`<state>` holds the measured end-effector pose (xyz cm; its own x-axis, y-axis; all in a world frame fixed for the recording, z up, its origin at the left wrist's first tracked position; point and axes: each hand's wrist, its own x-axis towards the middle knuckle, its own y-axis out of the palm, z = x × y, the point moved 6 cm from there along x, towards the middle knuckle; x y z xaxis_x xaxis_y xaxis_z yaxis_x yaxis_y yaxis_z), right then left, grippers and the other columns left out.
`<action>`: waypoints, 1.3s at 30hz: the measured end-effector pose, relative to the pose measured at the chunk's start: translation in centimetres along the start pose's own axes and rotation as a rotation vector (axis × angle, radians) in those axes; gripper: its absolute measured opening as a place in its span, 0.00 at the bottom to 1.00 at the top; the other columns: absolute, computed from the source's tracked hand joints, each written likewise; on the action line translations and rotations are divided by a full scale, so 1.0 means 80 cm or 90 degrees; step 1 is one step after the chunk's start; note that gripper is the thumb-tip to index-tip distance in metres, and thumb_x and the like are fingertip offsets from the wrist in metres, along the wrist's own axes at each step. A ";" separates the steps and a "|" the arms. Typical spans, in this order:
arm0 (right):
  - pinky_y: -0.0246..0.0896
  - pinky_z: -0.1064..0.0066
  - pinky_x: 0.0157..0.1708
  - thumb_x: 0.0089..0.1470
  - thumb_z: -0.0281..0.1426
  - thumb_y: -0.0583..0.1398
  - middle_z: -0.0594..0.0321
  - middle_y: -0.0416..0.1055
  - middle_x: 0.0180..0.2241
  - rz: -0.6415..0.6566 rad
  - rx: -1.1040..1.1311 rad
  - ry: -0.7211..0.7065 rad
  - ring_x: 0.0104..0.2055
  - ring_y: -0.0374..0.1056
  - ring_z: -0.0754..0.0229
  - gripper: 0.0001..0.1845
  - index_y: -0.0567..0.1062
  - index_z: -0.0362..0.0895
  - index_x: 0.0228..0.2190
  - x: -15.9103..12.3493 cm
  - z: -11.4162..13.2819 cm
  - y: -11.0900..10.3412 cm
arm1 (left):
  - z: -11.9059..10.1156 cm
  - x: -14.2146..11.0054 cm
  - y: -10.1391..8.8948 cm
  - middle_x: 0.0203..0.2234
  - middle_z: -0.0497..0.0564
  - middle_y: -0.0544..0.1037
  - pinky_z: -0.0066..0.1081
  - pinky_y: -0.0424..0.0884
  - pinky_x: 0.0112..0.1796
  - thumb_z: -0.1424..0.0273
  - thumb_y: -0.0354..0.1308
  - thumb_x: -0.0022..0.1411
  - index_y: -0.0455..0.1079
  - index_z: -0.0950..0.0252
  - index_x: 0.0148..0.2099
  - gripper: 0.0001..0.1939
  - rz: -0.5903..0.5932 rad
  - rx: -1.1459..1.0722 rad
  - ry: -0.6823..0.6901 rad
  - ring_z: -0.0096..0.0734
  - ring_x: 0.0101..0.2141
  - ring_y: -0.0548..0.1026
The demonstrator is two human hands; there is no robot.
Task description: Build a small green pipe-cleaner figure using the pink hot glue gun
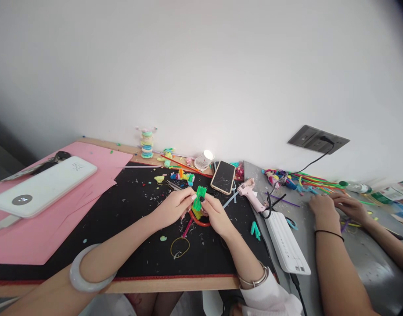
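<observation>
My left hand (173, 206) and my right hand (216, 213) meet over the black mat (132, 219), both pinched on a bright green pipe-cleaner piece (199, 198) held upright between the fingertips. Just under it lie an orange-red ring (201, 221) and a pink stick. A pale bangle sits on my left wrist, a metal bracelet on my right. A yellow wire loop (179, 247) lies on the mat nearer to me.
A phone (223, 177), a pink glue gun (250, 194) and a white power strip (286, 241) lie to the right. A white power bank (40, 186) rests on pink paper (40, 232) at left. Another person's hands (336, 206) work among pipe cleaners at right.
</observation>
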<state>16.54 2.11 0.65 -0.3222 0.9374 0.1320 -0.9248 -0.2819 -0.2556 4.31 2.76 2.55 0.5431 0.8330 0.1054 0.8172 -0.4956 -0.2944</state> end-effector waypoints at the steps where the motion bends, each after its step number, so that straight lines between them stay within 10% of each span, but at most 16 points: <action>1: 0.45 0.74 0.21 0.58 0.42 0.50 0.69 0.50 0.21 -0.009 -0.014 -0.001 0.22 0.47 0.66 0.17 0.68 0.43 0.29 0.000 0.000 -0.001 | -0.001 0.000 0.000 0.15 0.40 0.63 0.25 0.60 0.23 0.62 0.42 0.65 0.57 0.62 0.29 0.14 0.000 0.003 -0.001 0.24 0.16 0.62; 39: 0.50 0.73 0.23 0.58 0.40 0.49 0.67 0.55 0.21 -0.026 -0.099 -0.031 0.24 0.51 0.64 0.16 0.69 0.43 0.28 -0.001 0.011 0.002 | 0.007 0.000 0.006 0.13 0.39 0.58 0.25 0.57 0.22 0.60 0.42 0.66 0.54 0.62 0.29 0.14 0.007 -0.002 0.003 0.23 0.15 0.58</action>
<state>16.25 1.82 1.40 -0.2981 0.9353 0.1906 -0.8962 -0.2055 -0.3931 4.58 2.69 1.86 0.5528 0.8265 0.1063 0.8117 -0.5051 -0.2933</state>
